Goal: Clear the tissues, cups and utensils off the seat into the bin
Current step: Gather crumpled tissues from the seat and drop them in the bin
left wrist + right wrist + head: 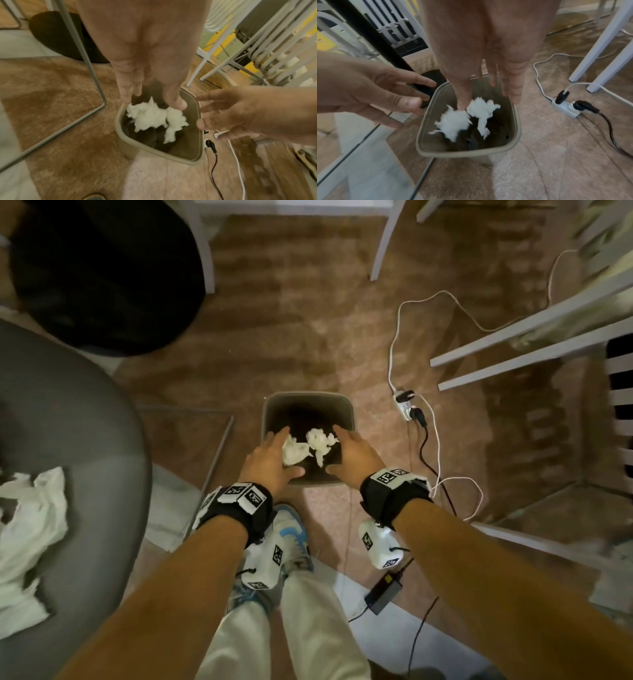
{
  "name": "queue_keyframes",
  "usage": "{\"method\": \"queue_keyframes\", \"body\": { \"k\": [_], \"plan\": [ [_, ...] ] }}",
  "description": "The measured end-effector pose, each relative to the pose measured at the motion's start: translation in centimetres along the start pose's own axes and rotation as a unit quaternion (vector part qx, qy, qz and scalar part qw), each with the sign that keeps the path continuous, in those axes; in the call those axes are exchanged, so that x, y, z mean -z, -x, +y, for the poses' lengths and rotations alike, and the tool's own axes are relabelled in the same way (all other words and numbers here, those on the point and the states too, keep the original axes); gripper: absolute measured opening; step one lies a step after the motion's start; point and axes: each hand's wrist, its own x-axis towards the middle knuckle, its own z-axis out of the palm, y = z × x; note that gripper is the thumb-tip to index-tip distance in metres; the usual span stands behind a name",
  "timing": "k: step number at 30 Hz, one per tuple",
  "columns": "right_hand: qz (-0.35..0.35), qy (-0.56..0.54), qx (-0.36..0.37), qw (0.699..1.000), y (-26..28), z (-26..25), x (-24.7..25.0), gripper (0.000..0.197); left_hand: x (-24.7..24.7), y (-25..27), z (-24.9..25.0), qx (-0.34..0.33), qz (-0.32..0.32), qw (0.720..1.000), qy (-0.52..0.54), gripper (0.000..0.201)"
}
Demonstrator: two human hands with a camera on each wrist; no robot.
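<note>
A beige bin [308, 395] stands on the floor in front of my feet. Both hands hover over its mouth with fingers spread and hold nothing: my left hand [272, 458] at the left rim, my right hand [354, 455] at the right rim. Two crumpled white tissues [294, 455] [320, 441] are in the bin's mouth just below the fingers, blurred. In the wrist views the tissues [149, 116] [481, 108] are free of my left hand [150, 75] and right hand [488, 67]. More white tissue [30, 529] lies on the grey seat [85, 422] at the left.
A power strip [407, 405] with plugs and white and black cables lies right of the bin. A black adapter [382, 594] sits near my right foot. White chair legs [513, 350] stand at the right and back. The seat's metal frame [219, 446] runs left of the bin.
</note>
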Motion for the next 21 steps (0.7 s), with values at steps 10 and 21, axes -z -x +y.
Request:
{"method": "queue_keyframes", "body": {
  "k": [10,21],
  "plan": [
    [0.032,0.043,0.154,0.987,10.8,-10.0,3.0,0.048,5.1,17.1,-4.5,0.007,0.174,0.961,0.213,0.017],
    [-0.017,0.222,0.399,0.890,13.8,-30.3,-1.8,0.055,10.6,28.7,-17.5,0.218,0.470,0.836,0.183,0.041]
  ]
}}
